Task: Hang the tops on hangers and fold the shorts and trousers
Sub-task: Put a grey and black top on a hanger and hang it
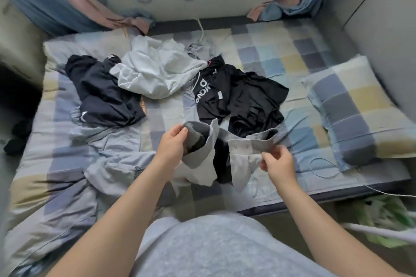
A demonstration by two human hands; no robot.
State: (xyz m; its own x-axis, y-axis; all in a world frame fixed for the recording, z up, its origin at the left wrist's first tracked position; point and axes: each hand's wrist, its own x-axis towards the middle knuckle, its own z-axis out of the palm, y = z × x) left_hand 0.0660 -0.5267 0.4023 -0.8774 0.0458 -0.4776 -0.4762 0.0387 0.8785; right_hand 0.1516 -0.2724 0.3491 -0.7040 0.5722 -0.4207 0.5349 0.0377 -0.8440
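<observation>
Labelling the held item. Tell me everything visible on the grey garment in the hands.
The grey collared top looks like soft light-grey knit, with a darker ribbed collar and a placket showing two small buttons. It is open at the neck, dark inside, crumpled. Its lower part hangs down to the checked bedsheet. The left grip holds the collar's left end; the right grip pinches the placket edge.

I hold the grey top (202,162) up by its ribbed collar, near centre — placket open, dark inside showing. Just beyond it a black top (238,96) with white lettering lies crumpled. A white top (155,71) is heaped far centre, overlapping a navy garment (101,92) bunched at left — all unfolded.
</observation>
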